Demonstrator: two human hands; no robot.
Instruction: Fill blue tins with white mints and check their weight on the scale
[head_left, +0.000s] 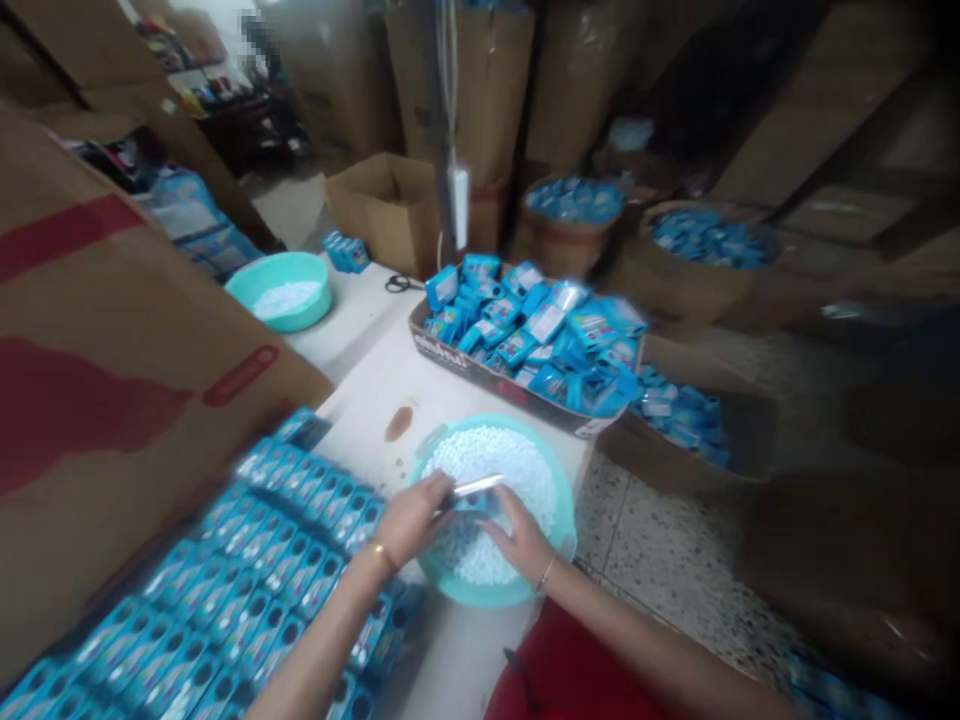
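Over a turquoise basin [568, 500] of small white pellets, my two hands hold a small blue box [474, 498] with a shiny whitish upper edge. My left hand [415, 515] grips its left end, fingers bent around it. At the right end, my right hand [520, 535] has its index finger on the edge and its thumb lower down, with the box between them. Blur hides the box's print and whether its flap is lifted. Left of the basin, rows of blue boxes [262, 560] with round dark holes stand packed together.
A shallow carton [517, 393] heaped with blue packs stands beyond the basin. Scissors [403, 284] and a second turquoise basin [319, 300] lie farther back on the white table [367, 370]. A large cardboard box [150, 330] rises at left. More filled containers [574, 235] stand behind.
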